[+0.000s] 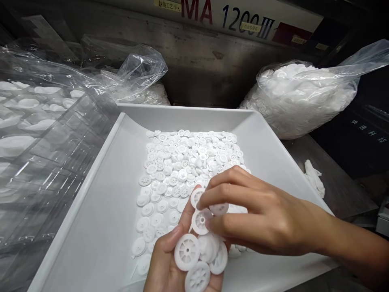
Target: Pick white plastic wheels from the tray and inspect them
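From the head camera's view, I'm seeing the left hand cupping a handful of white wheels, its fingers curling beneath and around them while the thumb is lying along the side. The right hand is reaching across from the other side, its bent fingers touching the upper wheels in that handful; whether they are pinching one, I cannot tell. Both hands are hovering over a pale tray, where many loose wheels are lying, heaped thickest toward the far end. Beyond its far right corner, a stuffed clear bag is bulging with white pieces. To the left, a transparent divided tray is holding white parts in its compartments.
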Demonstrator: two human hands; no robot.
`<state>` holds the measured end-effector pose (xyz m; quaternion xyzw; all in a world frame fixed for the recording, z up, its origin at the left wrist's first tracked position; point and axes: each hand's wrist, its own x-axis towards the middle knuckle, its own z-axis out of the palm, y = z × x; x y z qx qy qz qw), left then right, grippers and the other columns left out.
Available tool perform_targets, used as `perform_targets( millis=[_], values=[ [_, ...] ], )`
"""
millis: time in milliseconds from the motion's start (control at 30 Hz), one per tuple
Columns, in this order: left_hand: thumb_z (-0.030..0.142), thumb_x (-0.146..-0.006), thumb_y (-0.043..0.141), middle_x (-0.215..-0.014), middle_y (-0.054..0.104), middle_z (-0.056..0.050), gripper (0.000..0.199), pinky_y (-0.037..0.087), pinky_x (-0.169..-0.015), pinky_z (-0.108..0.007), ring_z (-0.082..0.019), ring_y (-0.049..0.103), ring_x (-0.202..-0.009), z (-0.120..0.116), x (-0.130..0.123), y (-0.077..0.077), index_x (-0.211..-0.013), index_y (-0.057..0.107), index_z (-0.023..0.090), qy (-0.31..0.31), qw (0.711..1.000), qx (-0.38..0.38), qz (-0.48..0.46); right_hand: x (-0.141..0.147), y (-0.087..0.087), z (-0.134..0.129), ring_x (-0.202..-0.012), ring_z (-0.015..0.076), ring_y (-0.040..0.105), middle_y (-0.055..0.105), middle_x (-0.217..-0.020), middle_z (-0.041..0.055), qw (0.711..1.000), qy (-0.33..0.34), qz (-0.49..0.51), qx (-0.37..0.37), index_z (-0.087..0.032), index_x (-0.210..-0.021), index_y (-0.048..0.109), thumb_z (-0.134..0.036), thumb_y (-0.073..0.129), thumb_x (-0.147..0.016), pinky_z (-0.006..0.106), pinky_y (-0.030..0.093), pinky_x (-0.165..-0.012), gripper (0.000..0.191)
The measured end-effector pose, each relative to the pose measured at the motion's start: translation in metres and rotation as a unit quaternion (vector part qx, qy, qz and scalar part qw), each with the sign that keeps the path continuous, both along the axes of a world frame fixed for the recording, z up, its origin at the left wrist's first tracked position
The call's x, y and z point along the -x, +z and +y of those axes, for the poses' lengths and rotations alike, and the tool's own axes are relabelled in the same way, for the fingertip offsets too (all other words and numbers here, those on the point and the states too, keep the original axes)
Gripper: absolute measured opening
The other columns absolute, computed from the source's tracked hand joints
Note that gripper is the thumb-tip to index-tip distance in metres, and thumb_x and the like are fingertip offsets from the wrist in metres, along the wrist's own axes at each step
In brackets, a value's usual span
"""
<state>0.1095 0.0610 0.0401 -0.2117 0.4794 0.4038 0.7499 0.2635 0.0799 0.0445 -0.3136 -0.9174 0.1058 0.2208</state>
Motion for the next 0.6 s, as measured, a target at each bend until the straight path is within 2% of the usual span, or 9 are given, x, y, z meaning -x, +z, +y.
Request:
perform_targets(
  millis=[67,200,300,400,500,600],
  values=[
    [0.026,-0.089,0.051,-0.071,0.075,0.001,0.024,0.057,-0.057,-0.02,-0.012,0.07,-0.06,0.0,-0.001,0.002,-0.089,0.075,0.027,-0.002,1.0,-0.001,0.015,0.003,-0.003,0.0,-0.097,0.0176,0.057,0.07,-0.107,0.0059,0.999,0.003,0.007,-0.036,-0.013,-0.077,0.067,-0.008,0.052,-0.094,0.033,0.047,-0.079,0.023],
    [0.025,-0.09,0.047,-0.07,0.074,-0.001,0.03,0.056,-0.051,-0.019,-0.013,0.068,-0.054,0.0,-0.003,0.003,-0.108,0.071,0.024,-0.013,1.0,-0.007,0.026,0.006,-0.009,0.001,-0.089,0.0173,0.058,0.072,-0.099,0.0062,0.995,0.011,0.014,-0.095,-0.013,-0.069,0.066,-0.006,0.054,-0.091,0.032,0.044,-0.071,0.027],
    [0.025,-0.09,0.044,-0.08,0.076,-0.003,0.038,0.056,-0.054,-0.019,-0.015,0.072,-0.064,0.0,-0.003,0.002,-0.123,0.064,0.024,-0.014,0.999,-0.018,0.027,0.004,-0.008,0.001,-0.096,0.0187,0.057,0.07,-0.108,0.0073,0.998,0.007,0.003,-0.061,-0.013,-0.079,0.069,-0.009,0.053,-0.094,0.033,0.046,-0.076,0.022],
    [0.022,-0.09,0.046,-0.093,0.077,-0.003,0.043,0.058,-0.067,-0.023,-0.016,0.073,-0.071,-0.001,-0.001,0.001,-0.131,0.057,0.029,-0.001,1.0,-0.016,-0.006,-0.002,-0.003,0.001,-0.103,0.0217,0.054,0.066,-0.113,0.0121,1.0,0.014,0.013,-0.006,-0.01,-0.091,0.068,-0.015,0.053,-0.095,0.036,0.046,-0.083,0.017],
    [0.019,-0.088,0.049,-0.101,0.077,0.0,0.047,0.057,-0.079,-0.027,-0.016,0.073,-0.075,-0.003,0.004,-0.002,-0.132,0.057,0.035,0.022,0.998,0.002,-0.053,-0.008,0.003,0.003,-0.104,0.0213,0.053,0.061,-0.116,0.0144,0.998,0.015,0.039,0.048,-0.01,-0.094,0.067,-0.019,0.057,-0.092,0.038,0.045,-0.089,0.013],
    [0.017,-0.085,0.053,-0.107,0.075,0.002,0.046,0.056,-0.086,-0.032,-0.021,0.072,-0.09,-0.007,0.011,-0.012,-0.126,0.062,0.037,-0.003,0.996,-0.038,-0.078,-0.014,0.008,0.004,-0.11,0.0205,0.05,0.057,-0.119,0.0137,0.996,0.012,0.037,0.082,-0.011,-0.098,0.065,-0.025,0.063,-0.089,0.037,0.043,-0.095,0.017]
  ],
)
